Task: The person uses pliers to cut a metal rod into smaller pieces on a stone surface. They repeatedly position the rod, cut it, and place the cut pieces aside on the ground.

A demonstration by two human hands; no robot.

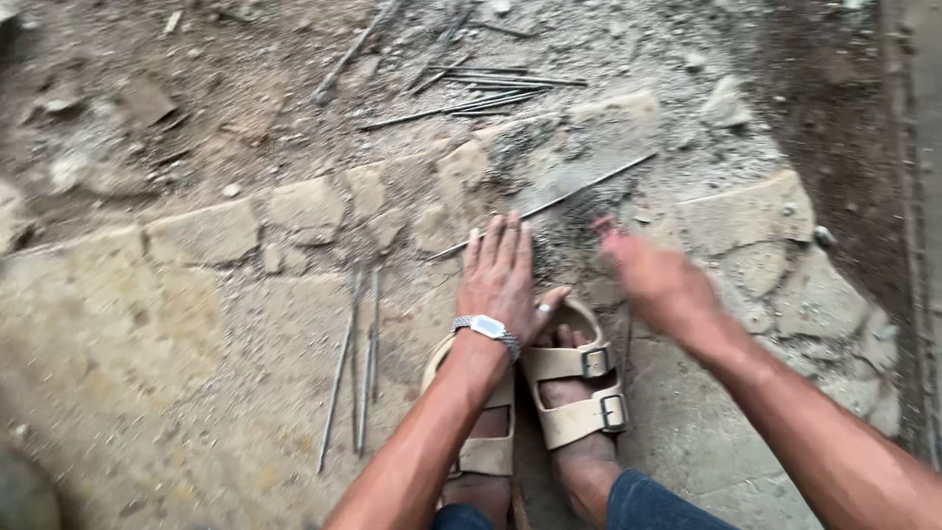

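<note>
My left hand (502,272), with a metal wristwatch and a ring, lies flat with its fingers stretched over the dusty stone ground, just in front of my sandalled feet (574,393). My right hand (653,278) hovers beside it, blurred by motion, fingers apart and holding nothing. A long thin metal rod (569,195) lies on the stone right beyond both hands' fingertips.
Three thin rods (355,368) lie on the ground to the left of my feet. Several more rods (476,93) are scattered at the back among rubble and dirt. Rough stone blocks (206,233) form a line across the middle.
</note>
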